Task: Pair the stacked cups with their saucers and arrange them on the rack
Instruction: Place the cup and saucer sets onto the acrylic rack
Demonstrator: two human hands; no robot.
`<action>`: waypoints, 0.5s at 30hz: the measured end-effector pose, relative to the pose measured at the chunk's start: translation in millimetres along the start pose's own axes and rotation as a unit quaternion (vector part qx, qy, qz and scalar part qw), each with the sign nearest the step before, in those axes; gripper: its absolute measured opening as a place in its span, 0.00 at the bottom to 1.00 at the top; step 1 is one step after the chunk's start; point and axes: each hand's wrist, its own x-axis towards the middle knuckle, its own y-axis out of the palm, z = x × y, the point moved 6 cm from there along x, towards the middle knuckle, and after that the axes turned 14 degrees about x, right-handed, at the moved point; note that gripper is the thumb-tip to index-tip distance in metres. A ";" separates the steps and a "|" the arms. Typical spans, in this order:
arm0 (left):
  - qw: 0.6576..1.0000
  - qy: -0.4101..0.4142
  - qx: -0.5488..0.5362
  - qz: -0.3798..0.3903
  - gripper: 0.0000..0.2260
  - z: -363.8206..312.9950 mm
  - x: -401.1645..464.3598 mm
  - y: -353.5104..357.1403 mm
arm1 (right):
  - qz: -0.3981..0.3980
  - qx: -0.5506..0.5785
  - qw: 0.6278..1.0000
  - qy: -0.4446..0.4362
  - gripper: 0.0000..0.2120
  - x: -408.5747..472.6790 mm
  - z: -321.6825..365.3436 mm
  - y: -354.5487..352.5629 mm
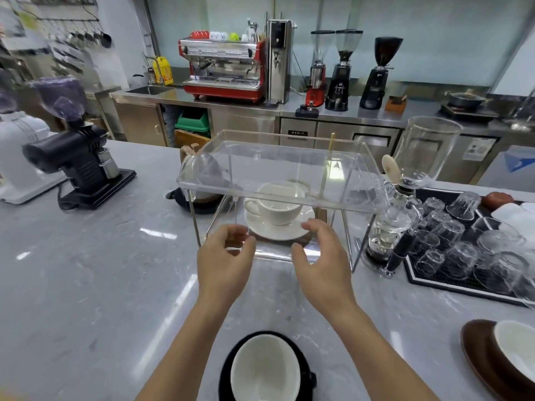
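Note:
A clear acrylic rack [278, 157] stands on the marble counter ahead of me. On its lower level sits a white cup [279, 205] on a white saucer [278, 230]. My left hand [224, 261] and my right hand [321, 256] hover at the rack's front edge, just short of the saucer, fingers curled apart and holding nothing. Close to me, a black cup with a white inside [265, 369] rests on a black saucer [225, 369]. At the lower right, a brown cup [518, 351] sits on a brown saucer [477, 351].
A black coffee grinder [78, 166] stands at the left. A siphon brewer [393, 218] and a black mat of upturned glasses [466, 250] crowd the right. A glass kettle [199, 175] sits behind the rack. A red espresso machine [223, 70] is on the far counter.

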 end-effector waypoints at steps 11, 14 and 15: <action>0.997 -0.056 -0.013 0.057 0.08 44.0 -73.3 -20.1 | 0.050 0.040 0.995 0.071 0.14 -73.6 -19.3 -31.4; 0.995 -0.074 0.006 0.071 0.08 60.6 -87.5 -23.0 | 0.048 0.037 0.993 0.105 0.15 -88.2 -32.3 -37.6; 0.994 -0.082 0.018 0.076 0.07 68.1 -93.9 -24.3 | 0.049 0.037 0.990 0.124 0.14 -96.0 -38.9 -38.3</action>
